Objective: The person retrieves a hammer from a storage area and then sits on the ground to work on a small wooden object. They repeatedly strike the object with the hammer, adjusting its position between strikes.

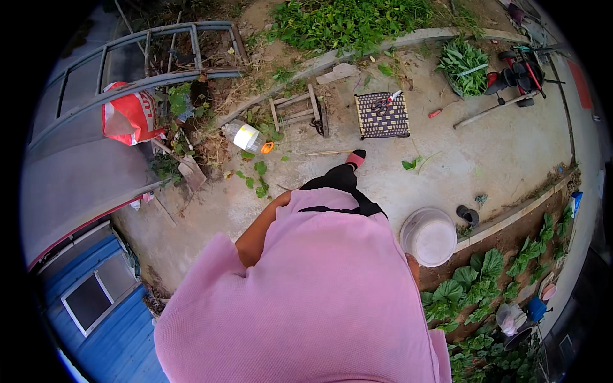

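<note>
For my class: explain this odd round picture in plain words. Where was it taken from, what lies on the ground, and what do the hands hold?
There is no machine here. A wide-angle camera worn on a person's head looks down, so straight edges bend. The pink shirt fills the middle and one foot in a pink shoe steps forward. On the concrete ground lie a woven stool, a small wooden stool, a clear plastic jug and a heap of cut greens. A white bucket sits at the person's right side, beside a vegetable bed. Neither hand shows, so I cannot tell what they hold.

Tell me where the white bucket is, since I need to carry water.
In the head view the white bucket stands on the concrete at the person's right, beside the right arm, just short of the vegetable bed.
</note>
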{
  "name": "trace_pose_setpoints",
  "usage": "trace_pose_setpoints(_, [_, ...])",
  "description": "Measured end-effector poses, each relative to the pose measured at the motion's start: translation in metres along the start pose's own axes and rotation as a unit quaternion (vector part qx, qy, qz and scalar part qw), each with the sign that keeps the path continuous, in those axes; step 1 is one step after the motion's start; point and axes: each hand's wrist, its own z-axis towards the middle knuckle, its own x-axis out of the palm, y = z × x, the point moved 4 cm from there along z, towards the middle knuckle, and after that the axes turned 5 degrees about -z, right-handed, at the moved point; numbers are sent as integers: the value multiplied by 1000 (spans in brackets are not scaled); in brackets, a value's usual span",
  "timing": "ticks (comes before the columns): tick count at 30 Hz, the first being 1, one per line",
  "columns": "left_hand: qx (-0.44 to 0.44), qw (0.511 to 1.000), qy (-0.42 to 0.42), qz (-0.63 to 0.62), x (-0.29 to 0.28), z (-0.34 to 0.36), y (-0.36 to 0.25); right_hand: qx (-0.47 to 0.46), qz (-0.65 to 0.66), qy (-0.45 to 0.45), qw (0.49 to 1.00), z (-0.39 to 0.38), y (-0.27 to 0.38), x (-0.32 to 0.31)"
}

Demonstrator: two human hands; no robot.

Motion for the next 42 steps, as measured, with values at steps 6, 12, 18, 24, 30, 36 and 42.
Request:
trace_pose_setpoints(6, [47, 995, -29, 85, 59, -10, -84, -12, -52, 29, 998, -10, 68, 25])
trace_pose_setpoints(12, [95, 994, 9, 54, 104, 22, -153, -5, -22, 33, 999, 14, 112, 31])
trace_pose_setpoints(18, [101, 978, -82, 161, 143, 36, -155, -11, -125, 69, 990, 45, 156, 8])
trace_pose_setpoints(24, [174, 913, -167, 330, 160, 82, -90, -211, -386, 141, 887, 132, 210, -42])
trace_pose_setpoints(30, [132, 857, -312, 389, 263, 55, -46, -118, -463, 229, 848, 170, 302, -65])
trace_pose_setpoints(36, [124, 877, -302, 352, 306, 56, -25, -108, -574, 306, 752, 196, 337, -66])
trace_pose_setpoints(42, [200, 889, -309, 274, 318, 58, -6, -216, -681, 269, 646, 205, 349, -55])
